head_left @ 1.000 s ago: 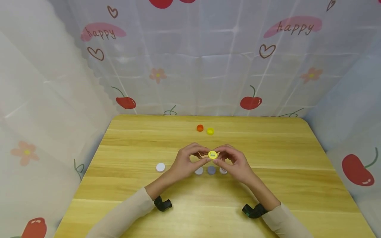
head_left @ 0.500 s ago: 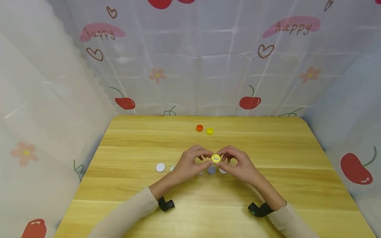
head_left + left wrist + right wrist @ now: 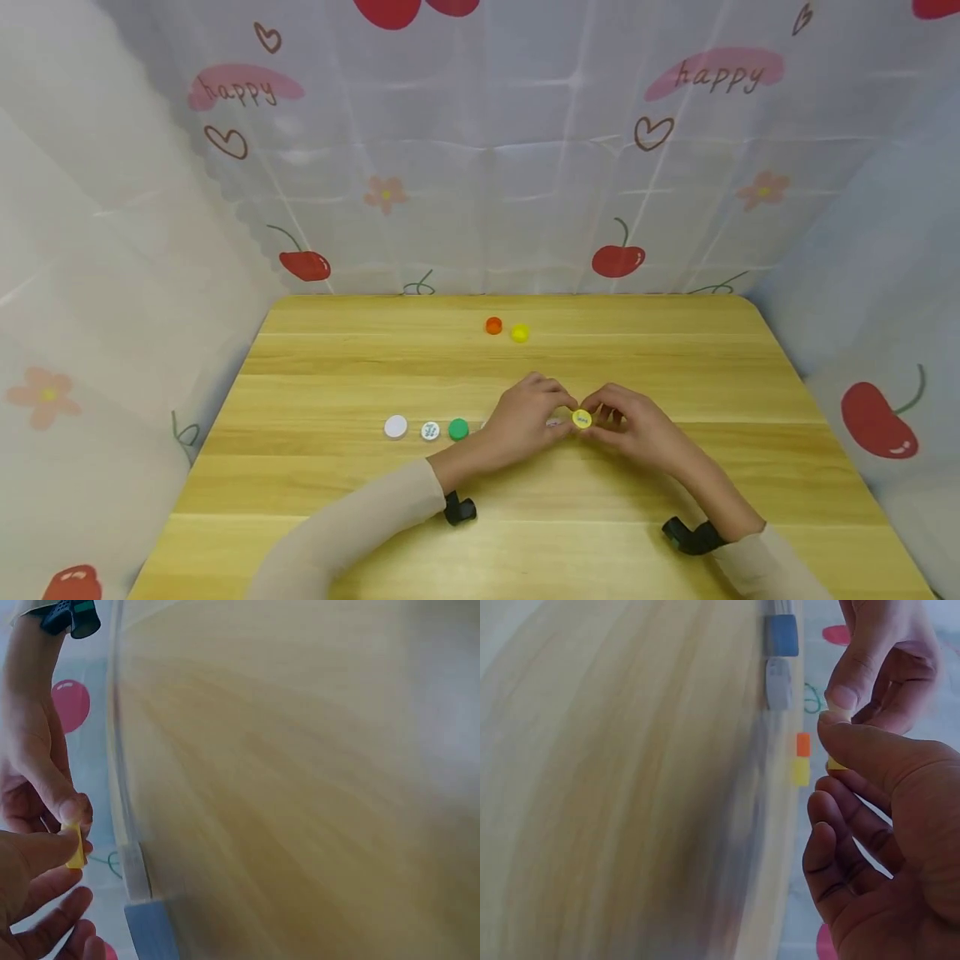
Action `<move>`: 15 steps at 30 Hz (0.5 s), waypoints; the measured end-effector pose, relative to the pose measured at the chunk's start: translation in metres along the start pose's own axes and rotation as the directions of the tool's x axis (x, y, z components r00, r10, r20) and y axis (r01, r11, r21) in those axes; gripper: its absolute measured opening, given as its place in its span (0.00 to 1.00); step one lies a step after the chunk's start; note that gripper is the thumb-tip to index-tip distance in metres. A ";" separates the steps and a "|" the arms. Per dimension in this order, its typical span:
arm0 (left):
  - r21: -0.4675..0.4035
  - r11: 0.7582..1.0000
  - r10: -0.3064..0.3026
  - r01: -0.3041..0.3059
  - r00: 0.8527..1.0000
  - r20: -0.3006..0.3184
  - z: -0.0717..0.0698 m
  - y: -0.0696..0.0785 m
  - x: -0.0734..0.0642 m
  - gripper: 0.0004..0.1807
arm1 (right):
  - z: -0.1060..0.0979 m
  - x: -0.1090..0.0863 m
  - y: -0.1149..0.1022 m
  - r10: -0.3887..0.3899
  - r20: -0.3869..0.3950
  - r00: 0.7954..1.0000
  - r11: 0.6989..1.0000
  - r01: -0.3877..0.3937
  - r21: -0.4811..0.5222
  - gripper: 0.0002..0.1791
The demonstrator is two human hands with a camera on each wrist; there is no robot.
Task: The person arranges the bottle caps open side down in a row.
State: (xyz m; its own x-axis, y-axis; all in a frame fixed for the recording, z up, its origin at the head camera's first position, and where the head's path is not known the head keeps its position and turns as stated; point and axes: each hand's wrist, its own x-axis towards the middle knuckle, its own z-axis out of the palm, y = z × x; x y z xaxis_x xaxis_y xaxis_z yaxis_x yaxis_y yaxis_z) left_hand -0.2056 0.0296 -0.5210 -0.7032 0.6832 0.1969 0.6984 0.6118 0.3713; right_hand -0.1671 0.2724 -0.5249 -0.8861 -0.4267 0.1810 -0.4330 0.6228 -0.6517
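Both hands meet over the right part of the row of caps in the head view. My left hand (image 3: 521,425) and my right hand (image 3: 641,429) pinch one yellow bottle cap (image 3: 582,419) from opposite sides, its printed top facing up. The left wrist view shows this yellow cap (image 3: 75,847) edge-on between the thumbs and fingertips, raised off the table. Behind the left fingers, a white cap (image 3: 553,423) with print shows in part. Left of that hand lie a green cap (image 3: 458,429), a patterned white cap (image 3: 430,431) and a plain white cap (image 3: 396,427).
An orange cap (image 3: 493,326) and a second yellow cap (image 3: 521,333) lie farther back on the wooden table (image 3: 345,358). A blue-grey cap (image 3: 784,635) appears in the right wrist view. Patterned curtains (image 3: 480,183) surround the table.
Both hands have carried the yellow cap to the right and toward the body. The green and patterned caps have come into sight; the blue-grey cap is now hidden in the head view.
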 end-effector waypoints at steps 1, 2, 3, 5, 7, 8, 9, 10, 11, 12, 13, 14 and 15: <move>0.011 1.000 -0.007 0.006 1.000 0.010 0.002 0.003 0.003 0.15 | 0.000 -0.002 0.002 0.006 0.007 1.000 1.000 -0.006 0.001 0.16; 0.023 1.000 -0.012 0.012 1.000 0.021 0.004 0.005 0.005 0.15 | -0.001 -0.003 0.005 0.013 0.014 1.000 1.000 -0.013 0.005 0.15; 0.035 0.999 -0.018 0.017 0.999 0.031 0.007 0.006 0.007 0.15 | 0.000 -0.004 0.007 0.016 0.020 1.000 1.000 -0.017 0.008 0.15; 0.055 0.998 -0.025 0.023 0.999 0.047 0.012 0.009 0.011 0.14 | 0.000 -0.005 0.011 0.020 0.035 0.999 1.000 -0.020 0.020 0.14; 0.082 0.996 -0.028 0.022 0.997 0.066 0.016 0.010 0.013 0.14 | 0.001 -0.006 0.014 0.023 0.055 0.998 0.999 -0.025 0.032 0.14; 0.092 0.996 -0.030 0.023 0.997 0.073 0.018 0.011 0.013 0.14 | 0.002 -0.006 0.015 0.024 0.066 0.998 0.999 -0.027 0.038 0.14; 0.100 0.995 -0.032 0.024 0.996 0.081 0.019 0.011 0.013 0.13 | 0.003 -0.005 0.016 0.023 0.075 0.997 0.999 -0.026 0.045 0.14; 0.105 0.994 -0.033 0.024 0.996 0.086 0.020 0.011 0.013 0.13 | 0.003 -0.005 0.017 0.023 0.082 0.996 0.999 -0.026 0.048 0.14; 0.111 0.994 -0.033 0.023 0.995 0.091 0.021 0.011 0.012 0.13 | 0.004 -0.005 0.017 0.020 0.087 0.996 0.998 -0.024 0.052 0.14; 0.116 0.993 -0.033 0.022 0.995 0.095 0.022 0.011 0.012 0.13 | 0.004 -0.005 0.018 0.018 0.090 0.996 0.998 -0.023 0.054 0.14; 0.120 0.992 -0.034 0.022 0.995 0.097 0.022 0.011 0.012 0.12 | 0.004 -0.004 0.018 0.015 0.090 0.996 0.998 -0.020 0.056 0.14; 0.125 0.992 -0.036 0.024 0.994 0.098 0.022 0.011 0.012 0.12 | 0.005 -0.004 0.018 0.007 0.088 0.996 0.998 -0.012 0.057 0.14; 0.132 0.991 -0.039 0.025 0.994 0.100 0.023 0.011 0.012 0.12 | 0.004 -0.003 0.019 0.004 0.086 0.996 0.998 -0.010 0.060 0.14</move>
State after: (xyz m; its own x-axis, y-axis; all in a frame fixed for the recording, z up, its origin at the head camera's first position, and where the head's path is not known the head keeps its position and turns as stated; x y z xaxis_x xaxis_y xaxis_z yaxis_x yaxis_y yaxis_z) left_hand -0.2037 0.0537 -0.5351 -0.7129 0.6954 0.0906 0.6918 0.6761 0.2535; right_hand -0.1718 0.2823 -0.5408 -0.8706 -0.4787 0.1141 -0.4136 0.5861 -0.6968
